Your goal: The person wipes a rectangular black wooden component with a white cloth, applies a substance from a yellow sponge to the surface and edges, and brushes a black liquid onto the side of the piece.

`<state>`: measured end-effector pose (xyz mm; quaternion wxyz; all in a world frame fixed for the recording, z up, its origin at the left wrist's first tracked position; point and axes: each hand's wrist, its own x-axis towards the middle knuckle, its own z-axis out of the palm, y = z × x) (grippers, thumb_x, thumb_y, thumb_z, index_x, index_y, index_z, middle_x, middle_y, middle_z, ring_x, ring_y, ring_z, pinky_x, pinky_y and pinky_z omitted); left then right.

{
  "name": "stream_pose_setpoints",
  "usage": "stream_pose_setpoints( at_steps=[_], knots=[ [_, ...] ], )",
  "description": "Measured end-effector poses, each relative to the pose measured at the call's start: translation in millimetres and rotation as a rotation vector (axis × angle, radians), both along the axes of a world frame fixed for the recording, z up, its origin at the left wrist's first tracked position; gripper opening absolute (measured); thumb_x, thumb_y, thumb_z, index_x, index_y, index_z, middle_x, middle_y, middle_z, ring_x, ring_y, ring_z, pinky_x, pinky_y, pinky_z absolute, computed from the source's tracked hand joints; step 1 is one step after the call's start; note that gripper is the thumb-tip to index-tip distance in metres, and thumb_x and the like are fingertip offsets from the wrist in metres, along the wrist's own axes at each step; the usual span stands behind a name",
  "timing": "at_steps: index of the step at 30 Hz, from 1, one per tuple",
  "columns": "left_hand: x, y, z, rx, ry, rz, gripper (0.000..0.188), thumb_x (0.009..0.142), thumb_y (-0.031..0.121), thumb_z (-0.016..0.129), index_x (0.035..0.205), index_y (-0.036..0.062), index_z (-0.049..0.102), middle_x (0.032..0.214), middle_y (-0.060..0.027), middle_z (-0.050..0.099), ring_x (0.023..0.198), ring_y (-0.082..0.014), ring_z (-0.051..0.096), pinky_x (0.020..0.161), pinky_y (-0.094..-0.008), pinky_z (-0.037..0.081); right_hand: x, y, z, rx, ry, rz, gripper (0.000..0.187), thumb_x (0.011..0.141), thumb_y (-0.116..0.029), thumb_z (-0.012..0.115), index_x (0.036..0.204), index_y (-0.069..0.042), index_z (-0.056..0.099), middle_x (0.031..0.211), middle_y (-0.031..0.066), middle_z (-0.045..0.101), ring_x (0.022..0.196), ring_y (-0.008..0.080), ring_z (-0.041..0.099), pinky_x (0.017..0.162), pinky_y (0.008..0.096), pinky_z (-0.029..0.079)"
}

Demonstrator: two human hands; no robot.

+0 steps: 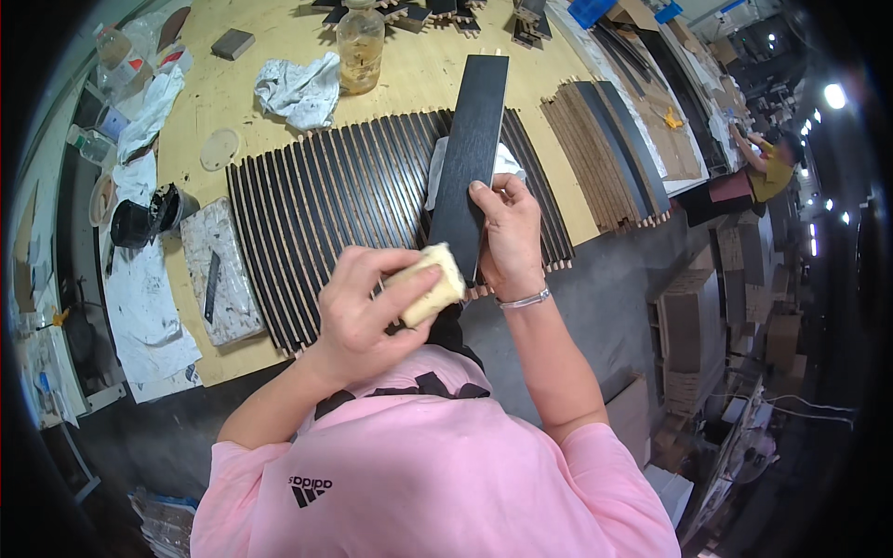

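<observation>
Tabletop [219, 93], left hand [365, 302] curled round cream block [445, 277], right hand [512, 231] pinching board [473, 130]

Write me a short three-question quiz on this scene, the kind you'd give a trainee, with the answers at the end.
1. Multiple choice: what does the left hand hold?
a) a paintbrush
b) a pale yellow block
c) a pair of scissors

2. True or false: the crumpled white cloth lies to the left of the clear jar.

3. Fill in the missing word: the right hand holds a long, dark, flat ____.

Key: 1. b; 2. true; 3. board.
</observation>
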<state>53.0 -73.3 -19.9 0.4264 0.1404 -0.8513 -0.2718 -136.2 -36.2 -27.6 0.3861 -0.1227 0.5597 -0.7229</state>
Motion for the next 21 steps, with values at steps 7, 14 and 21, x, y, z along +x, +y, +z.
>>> stream_pose_setpoints(
  at_steps=[7,14,21],
  knots=[
    [4.8,-8.4,-1.3,0.004,-0.166,0.004,0.050,0.054,0.007,0.072,0.105,0.0089,0.071,0.100,-0.0084,0.063,0.083,-0.0264,0.059,0.068,-0.0351,0.051,-1.5,-3.3,-5.7,0.002,0.072,-0.030,0.009,0.088,0.000,0.063,0.090,0.001,0.054,0.071,-0.0002,0.054,0.060,0.0050,0.048,0.057,0.0212,0.043],
    [-4.6,-5.2,8.6,0.047,-0.083,-0.072,0.051,0.056,0.002,0.072,0.107,0.0070,0.069,0.105,-0.0118,0.062,0.086,-0.0294,0.057,0.072,-0.0378,0.048,4.2,-8.3,-0.2,-0.014,0.065,-0.039,0.009,0.087,0.000,0.064,0.087,0.001,0.055,0.069,-0.0020,0.051,0.058,0.0041,0.044,0.055,0.0211,0.040],
    [27.8,-26.4,-12.5,0.068,-0.194,0.132,0.046,0.057,0.001,0.067,0.103,0.0072,0.070,0.100,-0.0110,0.063,0.088,-0.0291,0.057,0.075,-0.0384,0.049,-7.0,3.3,2.5,0.020,0.088,0.014,0.005,0.092,-0.004,0.060,0.093,0.000,0.056,0.085,0.0043,0.060,0.075,0.0107,0.059,0.071,0.0258,0.051]
  ],
)
